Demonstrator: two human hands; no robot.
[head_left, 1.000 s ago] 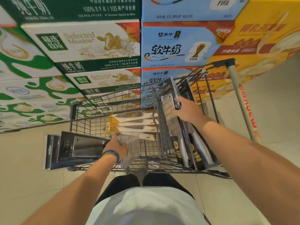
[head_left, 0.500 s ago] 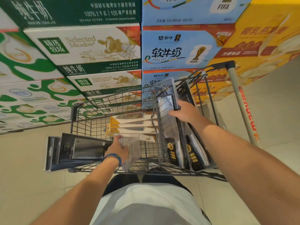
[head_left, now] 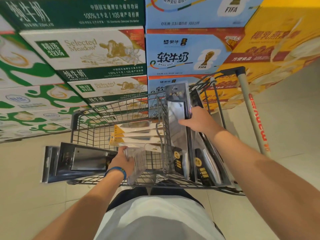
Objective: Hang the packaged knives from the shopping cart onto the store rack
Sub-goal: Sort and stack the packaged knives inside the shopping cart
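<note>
1. Left hand [head_left: 123,160], fingers curled, grips two dark knife packs [head_left: 81,160] at lower left.
2. Right hand [head_left: 199,121] clasps one upright knife pack [head_left: 175,104] inside the cart [head_left: 90,132], centre right.
3. Three yellow packs [head_left: 136,135] lie mid-cart.

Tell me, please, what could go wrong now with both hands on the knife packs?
The left hand grips several dark packs that stick out past the cart's side; one might slip to the floor. The tall pack in the right hand stands close to the wire divider and may catch on it.
</note>
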